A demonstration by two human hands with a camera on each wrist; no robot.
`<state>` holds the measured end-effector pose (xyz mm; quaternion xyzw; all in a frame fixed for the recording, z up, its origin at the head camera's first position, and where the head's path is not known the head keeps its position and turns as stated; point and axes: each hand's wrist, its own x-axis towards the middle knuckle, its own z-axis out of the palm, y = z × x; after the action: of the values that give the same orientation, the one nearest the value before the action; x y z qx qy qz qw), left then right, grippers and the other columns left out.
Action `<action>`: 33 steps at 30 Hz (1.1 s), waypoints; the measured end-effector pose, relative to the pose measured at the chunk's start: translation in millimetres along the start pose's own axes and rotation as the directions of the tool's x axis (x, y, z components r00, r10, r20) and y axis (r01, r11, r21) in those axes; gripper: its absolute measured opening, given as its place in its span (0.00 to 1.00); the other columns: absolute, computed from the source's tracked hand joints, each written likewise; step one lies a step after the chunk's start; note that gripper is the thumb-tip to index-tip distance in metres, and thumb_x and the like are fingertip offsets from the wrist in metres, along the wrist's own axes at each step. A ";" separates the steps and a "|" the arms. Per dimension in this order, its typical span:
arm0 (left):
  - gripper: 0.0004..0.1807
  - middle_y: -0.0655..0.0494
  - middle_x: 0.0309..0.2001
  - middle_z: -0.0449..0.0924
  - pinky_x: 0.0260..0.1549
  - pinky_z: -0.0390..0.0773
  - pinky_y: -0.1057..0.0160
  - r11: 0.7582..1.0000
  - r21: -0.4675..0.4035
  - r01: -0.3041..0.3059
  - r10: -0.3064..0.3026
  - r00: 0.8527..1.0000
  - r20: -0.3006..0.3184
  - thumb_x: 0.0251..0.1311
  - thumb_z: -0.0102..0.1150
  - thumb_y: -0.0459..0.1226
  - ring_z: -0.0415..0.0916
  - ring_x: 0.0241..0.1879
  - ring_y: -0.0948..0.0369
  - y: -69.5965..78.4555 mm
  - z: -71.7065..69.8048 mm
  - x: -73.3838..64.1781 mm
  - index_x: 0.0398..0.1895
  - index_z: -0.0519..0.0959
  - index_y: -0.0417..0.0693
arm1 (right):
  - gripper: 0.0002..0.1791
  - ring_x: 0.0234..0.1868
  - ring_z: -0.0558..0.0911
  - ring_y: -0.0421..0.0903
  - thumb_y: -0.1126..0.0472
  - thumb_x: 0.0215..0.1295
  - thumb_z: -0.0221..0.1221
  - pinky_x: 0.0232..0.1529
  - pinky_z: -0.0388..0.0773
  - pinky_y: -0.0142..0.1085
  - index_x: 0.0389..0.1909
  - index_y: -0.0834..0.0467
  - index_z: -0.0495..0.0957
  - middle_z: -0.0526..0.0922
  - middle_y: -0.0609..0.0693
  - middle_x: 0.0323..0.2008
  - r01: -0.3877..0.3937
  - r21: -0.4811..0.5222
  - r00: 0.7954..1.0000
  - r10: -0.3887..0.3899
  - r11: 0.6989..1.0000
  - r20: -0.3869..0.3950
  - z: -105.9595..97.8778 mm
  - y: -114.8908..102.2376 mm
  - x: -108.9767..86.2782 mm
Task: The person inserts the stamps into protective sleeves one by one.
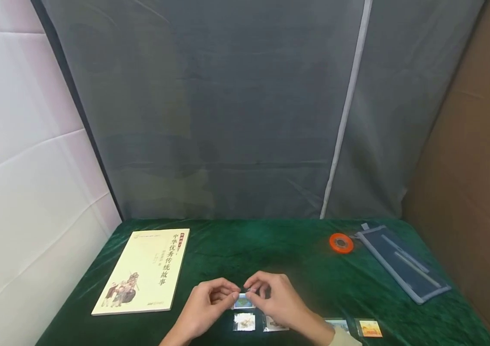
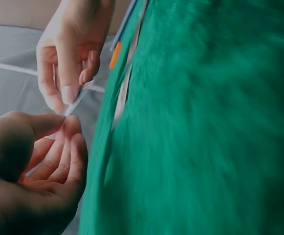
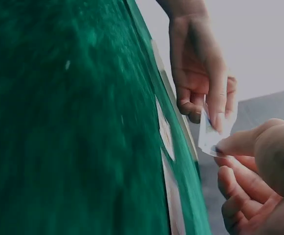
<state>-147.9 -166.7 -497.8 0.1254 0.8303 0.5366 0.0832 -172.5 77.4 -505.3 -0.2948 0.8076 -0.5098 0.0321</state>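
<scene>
Between both hands a small picture card (image 1: 243, 302) in a clear sleeve is held above the green cloth. My left hand (image 1: 211, 304) pinches its left side between thumb and fingertips, and my right hand (image 1: 278, 299) pinches the right side. In the right wrist view the card (image 3: 208, 140) looks pale and translucent, with a bit of blue print. The left wrist view shows the card (image 2: 75, 104) almost edge-on. Just below the hands lie a sleeved picture card (image 1: 244, 322) and another card (image 1: 274, 325), the latter partly hidden by my right hand.
A cream book (image 1: 147, 269) with Chinese characters lies at left. To the right are a blue-picture card (image 1: 337, 324), partly covered by my forearm, and an orange-yellow card (image 1: 370, 328). Farther back sit an orange ring-shaped object (image 1: 341, 243) and a blue zip pouch (image 1: 400, 264).
</scene>
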 end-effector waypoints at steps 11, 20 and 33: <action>0.10 0.56 0.41 0.90 0.37 0.85 0.68 0.995 0.098 0.031 -0.036 0.998 0.055 0.71 0.72 0.42 0.87 0.36 0.66 -14.1 -36.1 -27.5 0.49 0.87 0.48 | 0.06 0.19 0.72 0.27 0.56 0.69 0.74 0.22 0.74 0.26 0.44 0.49 0.88 0.86 0.32 0.28 -0.011 -0.056 0.990 0.019 0.998 0.137 41.6 -8.5 18.1; 0.08 0.59 0.35 0.88 0.32 0.82 0.69 0.984 0.173 -0.040 0.022 0.995 0.102 0.69 0.73 0.39 0.83 0.31 0.71 -17.2 -44.2 -36.0 0.45 0.87 0.45 | 0.07 0.20 0.71 0.26 0.51 0.68 0.75 0.25 0.72 0.25 0.44 0.44 0.88 0.84 0.27 0.25 0.007 -0.215 0.984 0.032 0.977 0.175 54.7 -8.9 21.0; 0.11 0.60 0.38 0.85 0.26 0.77 0.69 0.961 0.258 -0.100 0.087 0.994 0.060 0.63 0.78 0.38 0.74 0.26 0.75 -20.5 -43.8 -36.8 0.45 0.88 0.47 | 0.07 0.35 0.70 0.25 0.48 0.67 0.75 0.38 0.71 0.27 0.43 0.38 0.88 0.75 0.26 0.26 0.017 -0.367 0.981 0.055 0.930 0.185 59.2 -12.6 21.7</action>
<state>-127.1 -223.8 -498.4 0.1872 0.8846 0.4227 0.0604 -163.9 14.8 -517.6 -0.3358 0.8845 -0.3185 0.0592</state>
